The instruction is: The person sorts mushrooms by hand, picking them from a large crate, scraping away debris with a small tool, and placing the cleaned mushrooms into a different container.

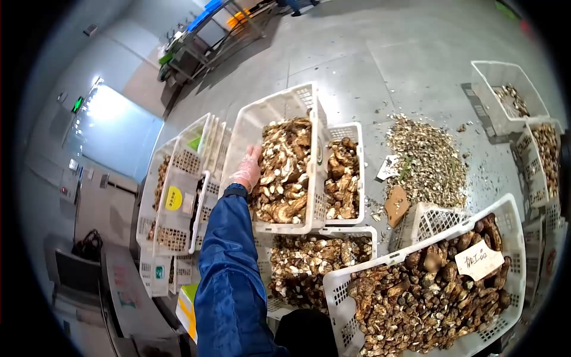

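Observation:
My left hand (248, 169), in a thin clear glove and a blue sleeve, reaches into a tall white crate (242, 134). Its fingers are stretched out along the left side of a heap of brown and cream mushroom pieces (282, 172), and it holds nothing that shows. Part of the palm is hidden. My right hand is out of view. Close by on the right stands a large white crate (514, 262) of darker brown pieces, with a handwritten card (479, 260) lying on top.
Other filled crates stand behind (359, 178) and below (373, 238) the tall one. Stacked crates (172, 220) are at the left, more (511, 119) at the right. Loose scraps (428, 160) cover part of the floor beside brown cardboard (397, 206). A person's legs show at the top.

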`<state>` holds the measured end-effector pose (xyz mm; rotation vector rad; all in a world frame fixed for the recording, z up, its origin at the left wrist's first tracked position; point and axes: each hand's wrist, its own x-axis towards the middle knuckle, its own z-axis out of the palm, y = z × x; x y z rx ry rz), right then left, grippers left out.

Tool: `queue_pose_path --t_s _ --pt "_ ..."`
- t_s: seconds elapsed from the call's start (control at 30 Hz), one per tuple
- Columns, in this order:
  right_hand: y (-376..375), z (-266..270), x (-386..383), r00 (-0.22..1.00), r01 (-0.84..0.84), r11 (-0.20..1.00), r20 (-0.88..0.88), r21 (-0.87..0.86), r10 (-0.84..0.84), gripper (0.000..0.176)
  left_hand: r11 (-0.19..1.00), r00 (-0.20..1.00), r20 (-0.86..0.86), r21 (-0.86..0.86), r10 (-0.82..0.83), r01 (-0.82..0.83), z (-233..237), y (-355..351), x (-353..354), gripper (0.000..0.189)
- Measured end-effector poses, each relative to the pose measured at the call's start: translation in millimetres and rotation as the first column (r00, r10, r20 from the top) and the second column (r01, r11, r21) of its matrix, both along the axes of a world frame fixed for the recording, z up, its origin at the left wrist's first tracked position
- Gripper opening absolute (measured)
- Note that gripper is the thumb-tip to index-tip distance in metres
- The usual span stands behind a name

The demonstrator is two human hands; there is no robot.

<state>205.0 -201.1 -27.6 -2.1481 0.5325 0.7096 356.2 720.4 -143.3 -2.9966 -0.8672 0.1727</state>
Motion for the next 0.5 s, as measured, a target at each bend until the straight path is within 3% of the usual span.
queue_pose_path --t_s 0.03,0.07,0.13,0.23,0.33,0.37,0.47,0.5 --pt "4 1 -5 1.0 -0.024 0.999 0.0 -0.036 0.024 0.027 1.0 0.999 -0.049 -0.01 0.002 -0.003 2 -2 6 0.075" --pt "3 -5 -16 0.993 0.109 0.993 -0.029 -0.042 -0.11 0.026 1.0 0.995 -0.097 -0.019 0.006 -0.008 4 -4 9 0.076" --pt "28 6 -19 0.994 0.113 0.993 -0.002 -0.027 -0.113 0.026 0.998 0.991 -0.116 -0.015 -0.06 0.058 -3 1 11 0.077" --pt "35 0 -33 0.992 0.123 0.992 -0.034 0.007 -0.123 0.026 0.994 0.957 -0.276 0.032 -0.093 0.106 -14 14 20 0.081" --pt "29 -6 -39 0.994 0.098 0.995 -0.06 0.029 -0.096 0.025 0.993 0.981 -0.159 -0.066 -0.11 0.1 -7 9 26 0.079" --pt "19 -15 -47 0.995 0.095 0.992 0.004 0.088 -0.096 0.025 0.991 0.995 -0.094 -0.13 -0.046 0.033 2 0 23 0.072" --pt "28 -12 -43 0.992 0.127 0.989 0.004 0.082 -0.127 0.024 0.997 0.997 -0.041 -0.042 -0.066 0.064 -4 22 23 0.063" --pt "29 -12 -40 0.994 0.111 0.99 -0.014 0.083 -0.11 0.024 0.994 0.993 0.053 -0.032 -0.107 0.109 0 24 20 0.048"
